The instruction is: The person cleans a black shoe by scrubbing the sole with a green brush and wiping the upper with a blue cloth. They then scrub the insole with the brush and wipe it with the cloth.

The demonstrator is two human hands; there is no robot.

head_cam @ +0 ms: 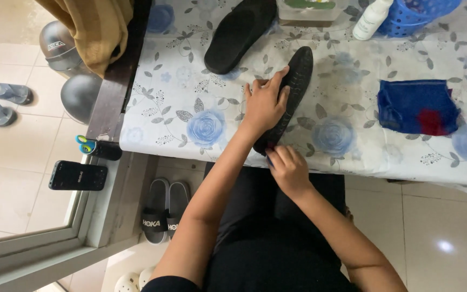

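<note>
Black rubber sandal (290, 94) lay sole-up on the surface (190, 86), which wore a white cloth w/ blue roses. Head view, looking straight down; only one view here.

Left hand (264, 103) pressed flat on the sandal's middle, fingers (283, 75) spread and curled over its far edge, pinning it down. Right hand (289, 167) sat at the sandal's near end, right at the surface edge, fingers pressed together, pinching something small w/ a blue tip; too small to tell what it was.

Second black sandal (240, 33) lay apart, further back, also on the cloth. Folded blue cloth w/ a red patch (418, 107) lay well to the right. White bottle (371, 19) and blue basket (414, 12) stood at the far edge.

Progress, as a judgement: work looked early to midway. Right hand was at the near end only; rest of the tread showed no clear change, and the second sandal sat untouched by either hand.

Off the surface: black phone (78, 176) on a ledge to the left, pair of black slides (164, 208) on the floor below, grey helmets (68, 70) beyond.
</note>
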